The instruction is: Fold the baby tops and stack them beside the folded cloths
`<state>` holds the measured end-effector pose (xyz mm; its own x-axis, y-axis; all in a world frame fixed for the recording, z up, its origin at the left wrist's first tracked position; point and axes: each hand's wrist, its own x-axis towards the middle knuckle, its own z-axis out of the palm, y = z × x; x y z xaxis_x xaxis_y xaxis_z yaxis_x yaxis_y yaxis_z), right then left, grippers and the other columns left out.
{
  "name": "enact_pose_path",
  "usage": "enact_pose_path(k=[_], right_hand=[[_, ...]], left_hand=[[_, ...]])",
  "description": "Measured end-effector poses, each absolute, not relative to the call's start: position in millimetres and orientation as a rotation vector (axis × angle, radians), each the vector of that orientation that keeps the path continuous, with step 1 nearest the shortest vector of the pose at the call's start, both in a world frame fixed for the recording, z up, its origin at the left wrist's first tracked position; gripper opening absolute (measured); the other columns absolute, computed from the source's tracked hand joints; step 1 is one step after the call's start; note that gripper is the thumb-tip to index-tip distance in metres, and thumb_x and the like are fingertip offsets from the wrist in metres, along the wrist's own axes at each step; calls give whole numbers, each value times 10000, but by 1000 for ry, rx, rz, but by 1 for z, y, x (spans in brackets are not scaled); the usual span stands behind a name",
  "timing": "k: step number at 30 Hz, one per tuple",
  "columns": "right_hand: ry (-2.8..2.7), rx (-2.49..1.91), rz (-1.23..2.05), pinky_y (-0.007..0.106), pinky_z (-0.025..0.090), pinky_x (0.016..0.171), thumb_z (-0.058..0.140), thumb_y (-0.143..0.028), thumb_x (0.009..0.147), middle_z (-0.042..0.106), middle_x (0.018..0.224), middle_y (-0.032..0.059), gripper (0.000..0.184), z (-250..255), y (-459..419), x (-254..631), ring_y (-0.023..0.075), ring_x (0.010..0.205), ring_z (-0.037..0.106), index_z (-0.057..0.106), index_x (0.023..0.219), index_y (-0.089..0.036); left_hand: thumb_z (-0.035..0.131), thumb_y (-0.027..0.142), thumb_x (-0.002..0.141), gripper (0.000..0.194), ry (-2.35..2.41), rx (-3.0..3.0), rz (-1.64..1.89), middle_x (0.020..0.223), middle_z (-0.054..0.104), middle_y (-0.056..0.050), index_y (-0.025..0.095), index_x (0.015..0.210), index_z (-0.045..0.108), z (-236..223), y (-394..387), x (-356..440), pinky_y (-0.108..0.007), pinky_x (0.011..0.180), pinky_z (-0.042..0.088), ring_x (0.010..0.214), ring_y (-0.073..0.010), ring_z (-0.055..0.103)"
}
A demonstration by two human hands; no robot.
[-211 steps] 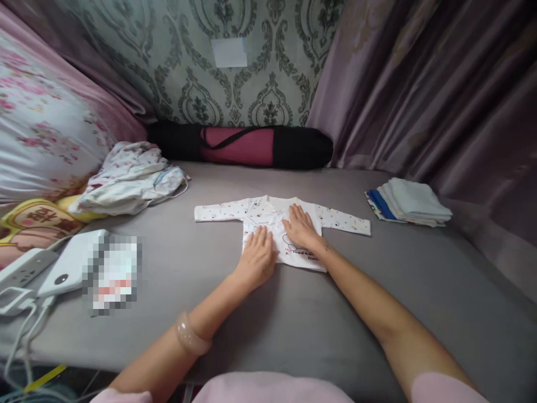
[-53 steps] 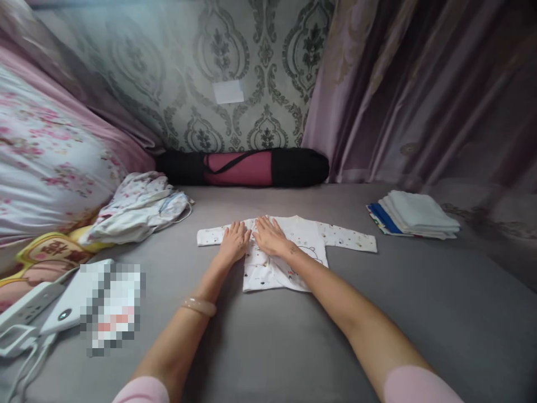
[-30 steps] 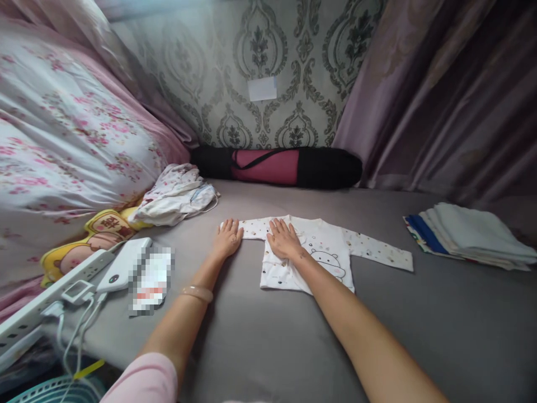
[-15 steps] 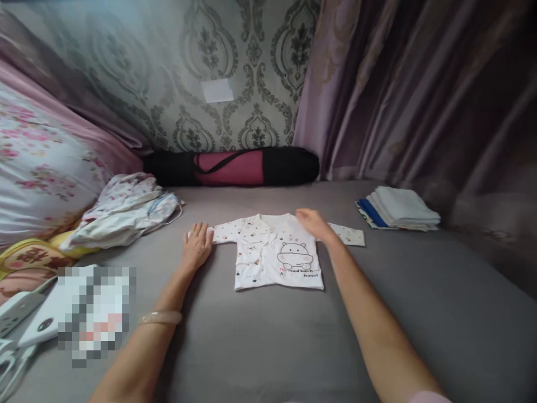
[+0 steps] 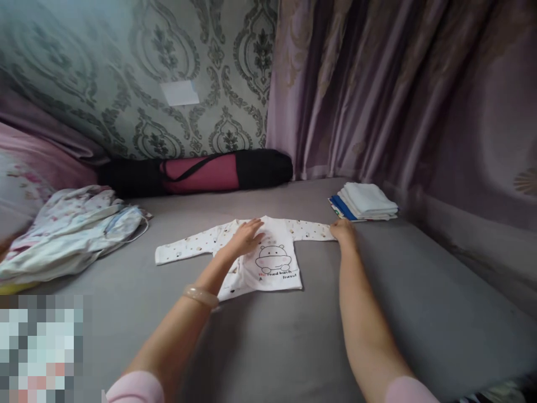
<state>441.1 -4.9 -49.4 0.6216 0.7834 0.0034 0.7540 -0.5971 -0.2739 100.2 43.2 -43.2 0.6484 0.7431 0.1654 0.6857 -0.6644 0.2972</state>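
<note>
A white baby shirt (image 5: 274,229) with a hippo drawing and lettering lies front side up, both sleeves spread sideways. My left hand (image 5: 246,238), fingers stretched, is over its upper chest; whether the palm presses on the cloth cannot be seen. At the far end of the right sleeve (image 5: 312,230), my right hand (image 5: 344,230) has its fingers closed on the cuff. The left sleeve (image 5: 184,245) lies flat with no hand on it. My left forearm hides part of the shirt's lower left side.
The grey bed sheet (image 5: 285,341) lies beneath everything. Folded cloths (image 5: 367,201) are stacked at the right back. A rumpled pile of clothes (image 5: 79,229) lies at left. Along the wall rests a black and pink rolled bag (image 5: 201,172); purple curtains (image 5: 348,89) hang behind.
My left hand has moved from the left cuff onto the shirt's chest. My right hand has slid from the shoulder out to the right cuff. The view has turned to the right.
</note>
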Motion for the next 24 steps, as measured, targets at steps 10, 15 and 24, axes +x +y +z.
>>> enact_pose_path(k=[10, 15, 24], right_hand=[[-1130, -2615, 426, 331, 502, 825, 599, -290, 790, 685, 1147, 178, 351, -45, -2, 447, 280, 1021, 656, 727, 1067, -117], [-1129, -2537, 495, 284, 500, 737, 631, -277, 740, 731, 990, 134, 304, -46, -1, 457, 239, 908, 676, 748, 987, -145], [-995, -1964, 467, 221, 414, 477, 545, -304, 742, 638, 611, 43, 262, -21, 3, 437, 161, 555, 587, 696, 811, -100]], left_hand=[[489, 351, 897, 499, 930, 2634, 351, 1402, 502, -187, 70, 1308, 519, -69, 66, 171, -353, 1140, 315, 1356, -267, 410], [527, 487, 871, 650, 980, 2617, 298, 1465, 420, -204, 71, 1365, 451, -72, 67, 180, -351, 1140, 300, 1387, -292, 358], [503, 605, 846, 808, 1023, 2605, 158, 1525, 319, -205, 80, 1438, 338, -71, 66, 182, -409, 1141, 264, 1416, -333, 283]])
